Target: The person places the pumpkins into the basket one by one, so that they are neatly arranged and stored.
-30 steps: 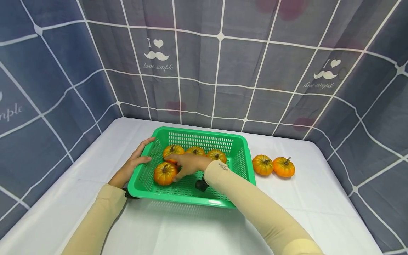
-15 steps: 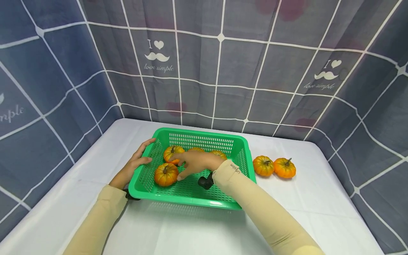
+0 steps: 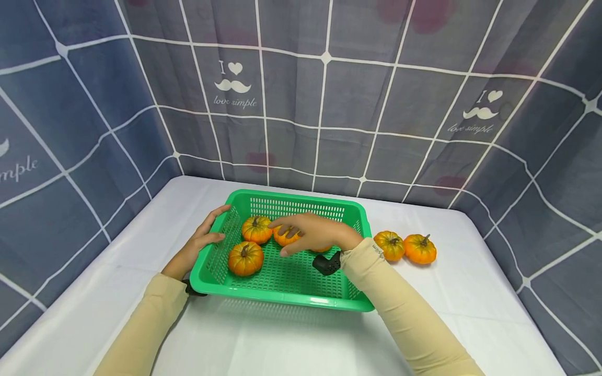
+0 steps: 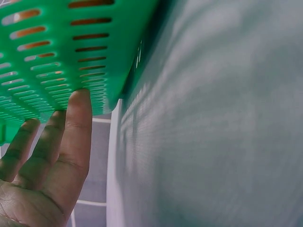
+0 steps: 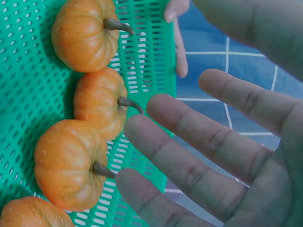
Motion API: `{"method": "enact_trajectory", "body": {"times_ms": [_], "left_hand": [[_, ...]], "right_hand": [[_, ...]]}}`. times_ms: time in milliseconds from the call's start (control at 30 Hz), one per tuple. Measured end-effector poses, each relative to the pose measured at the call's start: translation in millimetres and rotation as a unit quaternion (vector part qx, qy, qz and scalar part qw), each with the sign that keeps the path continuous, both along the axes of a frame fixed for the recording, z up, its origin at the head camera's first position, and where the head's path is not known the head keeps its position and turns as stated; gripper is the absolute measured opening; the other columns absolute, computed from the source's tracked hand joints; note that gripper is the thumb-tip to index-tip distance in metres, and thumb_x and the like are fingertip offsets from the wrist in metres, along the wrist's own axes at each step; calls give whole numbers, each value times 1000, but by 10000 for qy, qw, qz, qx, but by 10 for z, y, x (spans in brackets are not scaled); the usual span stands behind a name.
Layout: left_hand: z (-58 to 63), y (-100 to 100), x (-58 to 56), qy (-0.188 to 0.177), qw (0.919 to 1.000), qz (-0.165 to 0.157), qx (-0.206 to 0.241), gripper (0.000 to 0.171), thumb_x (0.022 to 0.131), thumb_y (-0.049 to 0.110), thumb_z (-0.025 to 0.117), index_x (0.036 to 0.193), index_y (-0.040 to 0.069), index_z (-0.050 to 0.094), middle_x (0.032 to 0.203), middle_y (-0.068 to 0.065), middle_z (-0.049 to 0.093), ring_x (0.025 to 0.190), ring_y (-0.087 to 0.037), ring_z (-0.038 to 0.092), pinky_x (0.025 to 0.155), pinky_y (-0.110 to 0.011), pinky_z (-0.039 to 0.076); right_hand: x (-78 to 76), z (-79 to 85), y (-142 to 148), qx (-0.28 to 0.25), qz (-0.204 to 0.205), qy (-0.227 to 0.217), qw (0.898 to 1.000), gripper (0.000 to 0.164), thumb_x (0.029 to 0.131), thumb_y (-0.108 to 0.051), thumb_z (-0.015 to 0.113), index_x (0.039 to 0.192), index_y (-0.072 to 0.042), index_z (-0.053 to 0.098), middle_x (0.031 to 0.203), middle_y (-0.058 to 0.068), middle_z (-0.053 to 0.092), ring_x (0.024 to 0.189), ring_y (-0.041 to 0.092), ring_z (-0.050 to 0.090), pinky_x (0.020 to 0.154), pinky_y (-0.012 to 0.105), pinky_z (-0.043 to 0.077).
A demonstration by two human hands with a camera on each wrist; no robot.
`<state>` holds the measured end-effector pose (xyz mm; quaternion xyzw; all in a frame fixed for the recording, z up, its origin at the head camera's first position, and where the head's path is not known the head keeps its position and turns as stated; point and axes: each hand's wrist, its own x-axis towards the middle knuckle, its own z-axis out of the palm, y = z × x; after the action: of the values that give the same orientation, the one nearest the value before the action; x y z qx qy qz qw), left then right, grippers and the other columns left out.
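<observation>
Several small orange pumpkins with brown stems lie in a green slotted basket [image 3: 282, 295]: one at front left [image 3: 246, 259], the others in a row along the back. My left hand [image 3: 192, 250] holds the basket's left side, thumb over the rim. In the left wrist view its fingers [image 4: 75, 123] lie fairly straight against the outer wall. My right hand [image 3: 316, 231] is above the basket, holding nothing, its fingers spread. It partly hides the middle pumpkin [image 3: 282, 239] and the right one [image 3: 322, 249]. The right wrist view shows the pumpkins [image 5: 71, 165] beyond the open fingers.
Two more pumpkins, a nearer-left one [image 3: 388, 246] and its neighbour [image 3: 420, 249], sit side by side on the white-covered table [image 3: 475, 292], just right of the basket. Grey checked curtains [image 3: 357, 104] enclose the table at the back and sides.
My right hand has drawn back to the right and up from the two left pumpkins, uncovering the back-left one. My left hand and the basket have barely moved.
</observation>
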<state>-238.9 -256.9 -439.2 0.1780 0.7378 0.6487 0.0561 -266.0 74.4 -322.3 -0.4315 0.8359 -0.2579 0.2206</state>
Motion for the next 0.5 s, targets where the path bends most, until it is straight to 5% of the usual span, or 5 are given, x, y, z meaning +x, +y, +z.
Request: {"method": "enact_trajectory", "body": {"times_ms": [500], "left_hand": [[1,-17,-6,-29,9998,96,-167,74,106,15,46,174,21,18,180,-14,11,149,-42,36,102,-25,50]], "right_hand": [[-26,-52,344,-1190,-23,-646,9908,62,101,-10,76,158,-1,51,151,24,60,138,43,58,112,50,50]]}}
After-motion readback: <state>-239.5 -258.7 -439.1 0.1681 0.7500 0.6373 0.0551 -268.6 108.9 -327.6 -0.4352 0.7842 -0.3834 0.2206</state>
